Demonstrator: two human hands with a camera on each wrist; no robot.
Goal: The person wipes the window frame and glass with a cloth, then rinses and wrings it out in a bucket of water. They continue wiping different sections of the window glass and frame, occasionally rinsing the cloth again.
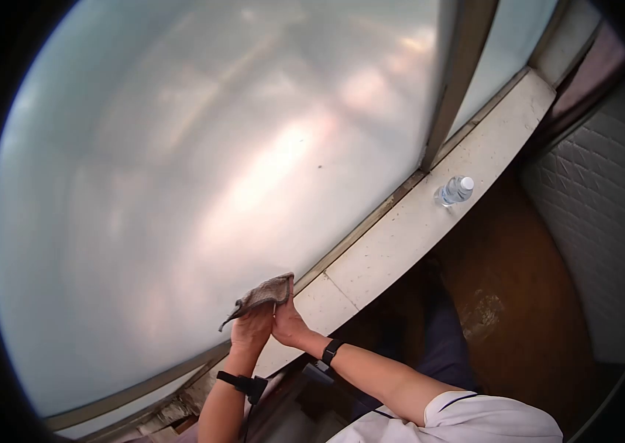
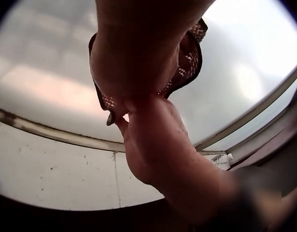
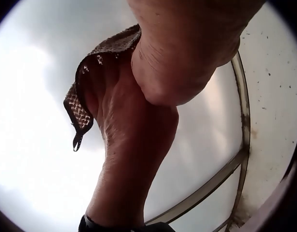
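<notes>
Cloth point(image 1: 264, 295) on top of both hands, against the lower window pane point(image 1: 201, 170). Left hand point(image 1: 251, 328) just left of right hand point(image 1: 288, 325), touching. Sill point(image 1: 401, 236) runs under the pane. Water bottle point(image 1: 454, 190) on sill, well right of hands, near frame bar point(image 1: 452, 81). Floor point(image 1: 526, 295) below sill, wall point(image 1: 608, 207) far right.

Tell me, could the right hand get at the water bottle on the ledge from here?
Probably yes, with a stretch. The ledge between the right hand and the bottle lies bare, so nothing blocks it. But the bottle is well along it, and that hand is up at the cloth.
</notes>
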